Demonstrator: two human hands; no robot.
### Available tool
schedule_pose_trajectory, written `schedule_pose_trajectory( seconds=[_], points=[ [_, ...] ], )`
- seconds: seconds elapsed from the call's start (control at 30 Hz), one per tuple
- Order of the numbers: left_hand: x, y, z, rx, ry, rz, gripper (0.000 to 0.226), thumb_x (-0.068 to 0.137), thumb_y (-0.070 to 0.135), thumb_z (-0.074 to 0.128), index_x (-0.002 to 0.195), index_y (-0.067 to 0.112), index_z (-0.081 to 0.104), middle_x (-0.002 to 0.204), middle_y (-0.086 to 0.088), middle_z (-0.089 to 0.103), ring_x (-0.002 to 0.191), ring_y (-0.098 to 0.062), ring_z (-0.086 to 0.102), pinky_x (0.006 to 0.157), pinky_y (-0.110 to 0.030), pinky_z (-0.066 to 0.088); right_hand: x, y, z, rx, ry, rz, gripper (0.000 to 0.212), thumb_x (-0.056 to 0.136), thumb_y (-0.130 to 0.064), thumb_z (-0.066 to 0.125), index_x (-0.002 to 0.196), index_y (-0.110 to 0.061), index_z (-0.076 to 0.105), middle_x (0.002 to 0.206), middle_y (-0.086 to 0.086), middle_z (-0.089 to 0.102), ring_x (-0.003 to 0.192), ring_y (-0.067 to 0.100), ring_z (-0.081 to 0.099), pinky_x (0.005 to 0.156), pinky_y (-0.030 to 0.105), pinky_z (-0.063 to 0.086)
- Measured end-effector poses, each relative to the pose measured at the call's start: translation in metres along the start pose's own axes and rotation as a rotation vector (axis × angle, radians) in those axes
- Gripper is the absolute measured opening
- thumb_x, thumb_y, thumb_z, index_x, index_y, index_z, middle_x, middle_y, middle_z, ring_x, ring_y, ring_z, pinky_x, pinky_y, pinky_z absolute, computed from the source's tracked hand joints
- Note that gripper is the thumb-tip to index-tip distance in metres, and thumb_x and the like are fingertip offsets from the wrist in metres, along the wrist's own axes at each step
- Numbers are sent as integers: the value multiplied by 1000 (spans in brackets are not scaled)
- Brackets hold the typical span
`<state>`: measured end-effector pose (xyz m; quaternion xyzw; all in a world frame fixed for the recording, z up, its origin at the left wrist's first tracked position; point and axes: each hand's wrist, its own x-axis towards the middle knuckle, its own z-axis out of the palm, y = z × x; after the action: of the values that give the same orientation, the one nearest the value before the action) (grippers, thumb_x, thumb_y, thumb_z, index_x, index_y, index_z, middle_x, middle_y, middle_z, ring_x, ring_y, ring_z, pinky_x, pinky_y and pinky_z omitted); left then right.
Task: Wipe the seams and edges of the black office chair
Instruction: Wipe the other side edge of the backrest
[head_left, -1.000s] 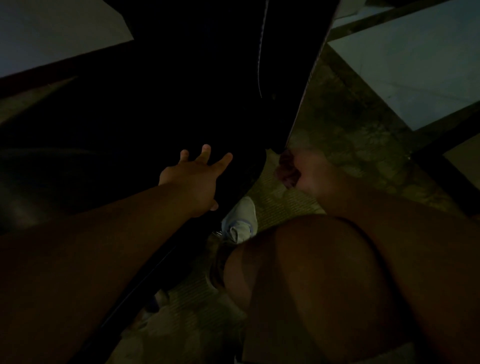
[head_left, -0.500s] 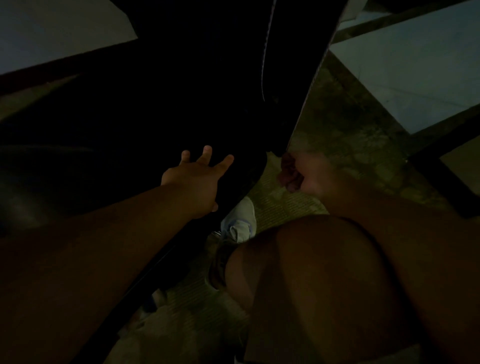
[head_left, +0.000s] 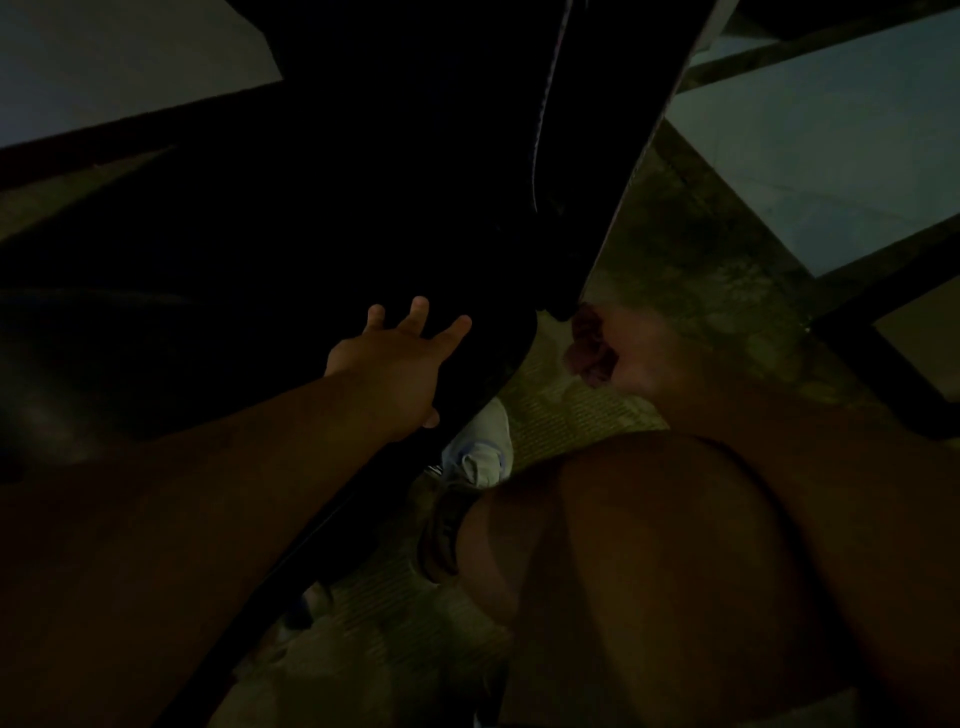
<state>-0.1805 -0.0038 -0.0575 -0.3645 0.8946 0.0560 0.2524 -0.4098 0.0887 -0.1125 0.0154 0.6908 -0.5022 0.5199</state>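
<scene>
Head view, looking down, very dim. I see the black padded office chair (head_left: 311, 218) filling the upper left and centre, its seat running to a rounded front corner near mid-frame and its backrest rising to the top edge, marked by a pale stitched seam (head_left: 545, 104). My left hand (head_left: 397, 364) lies flat on the seat by that corner, its fingers (head_left: 418, 312) straight and spread wide, holding nothing. My right hand (head_left: 618, 353) is a curled fist just beside the lower tip of the backrest edge; I cannot tell whether its fingers grip a cloth. A bare knee (head_left: 649, 545) occupies the lower right. A white shoe (head_left: 480, 447) rests on the green patterned carpet (head_left: 691, 270) below the seat corner.
</scene>
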Motion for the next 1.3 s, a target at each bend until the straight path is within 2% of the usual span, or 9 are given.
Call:
schedule_pose_trajectory(
  seconds=[0.07,0.2,0.37,0.63,0.73,0.87,1.0,1.17,1.3],
  points=[
    [-2,1,0,4,7,3,115,89,38,77,156,46,-17,168,1,-19,154,-40,-6,107,-60,43,-1,2,3,-7,-46,27,35,101,-15,48,66,-10,51,56,3,47,33,12,42,47,29,30],
    [-4,0,0,4,13,8,113,90,38,75,156,45,-16,168,1,-19,155,-39,-6,107,-60,43,-1,-4,-2,57,30,-16,34,103,-14,41,70,-10,49,62,2,45,33,12,40,34,15,27],
    [-2,-6,3,11,11,32,112,90,43,74,155,47,-16,168,3,-19,155,-38,-6,106,-60,43,-10,0,3,-81,-31,16,32,102,-18,48,70,-12,51,58,3,46,33,14,45,31,17,31],
    [-2,-9,8,-1,35,41,111,88,43,75,155,47,-14,169,3,-16,155,-37,-5,107,-59,43,-11,-2,2,-27,-3,8,30,103,-16,44,75,-10,55,62,4,49,34,14,44,49,30,30],
    [-2,-10,8,-3,44,42,110,89,45,74,155,48,-14,168,4,-16,155,-36,-5,106,-58,44,-11,-9,-4,60,47,-12,34,104,-17,38,74,-11,52,63,2,46,39,14,42,45,25,25],
    [-3,-10,11,6,53,32,110,90,44,73,155,48,-16,168,6,-18,155,-34,-7,105,-58,45,-17,-4,4,-95,-77,48,31,102,-20,46,72,-12,51,57,1,44,40,13,41,49,29,26],
    [-2,-12,13,-1,58,42,109,91,46,71,155,47,-16,168,6,-19,155,-33,-8,107,-58,42,-18,-11,2,64,56,-5,35,104,-16,36,74,-9,51,60,1,43,40,13,37,47,24,21],
    [-6,-13,16,-8,63,39,106,92,47,68,154,47,-18,167,8,-22,155,-31,-11,106,-57,41,-22,-9,0,52,18,45,33,103,-18,42,73,-9,52,62,3,45,40,14,41,51,31,32],
    [-7,-13,13,-15,51,38,106,92,46,69,155,47,-17,167,8,-20,155,-32,-10,107,-57,41,-21,-11,-6,125,59,68,26,104,-25,44,91,-8,58,78,7,55,52,17,54,54,32,47]
  ],
)
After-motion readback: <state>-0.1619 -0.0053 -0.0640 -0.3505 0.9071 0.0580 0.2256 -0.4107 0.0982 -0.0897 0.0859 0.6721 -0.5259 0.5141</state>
